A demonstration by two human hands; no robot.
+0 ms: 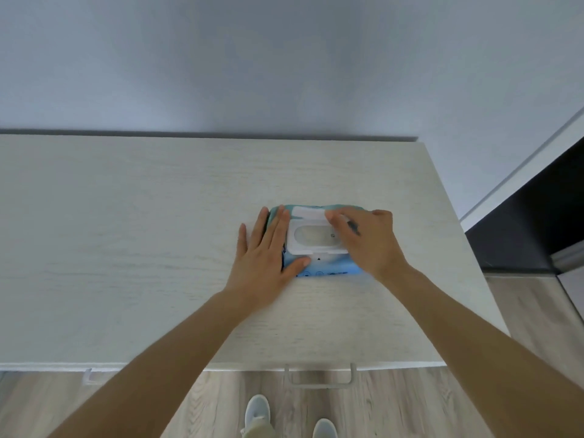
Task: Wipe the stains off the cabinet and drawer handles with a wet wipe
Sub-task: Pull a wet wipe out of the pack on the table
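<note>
Left hand (264, 248) laid flat, fingers spread, pressed on left end of blue wet-wipe pack (328, 267). Right hand (366, 238) set at open flip lid (308, 213); grip cannot be told. Pack lies on pale cabinet top (126, 248). Drawer handle (319, 379) seen below front edge.

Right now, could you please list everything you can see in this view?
Wet wipe pack: one, blue, on the cabinet top, flip lid open.
Cabinet top: one, pale wood grain, against the wall.
Handles: two, whitish, on the front edge, one below the pack, one partly seen at left.
Floor: wood-look.
Shoes: two, light grey.
Left hand: flat on the pack.
Right hand: fingers at the opening.
</note>
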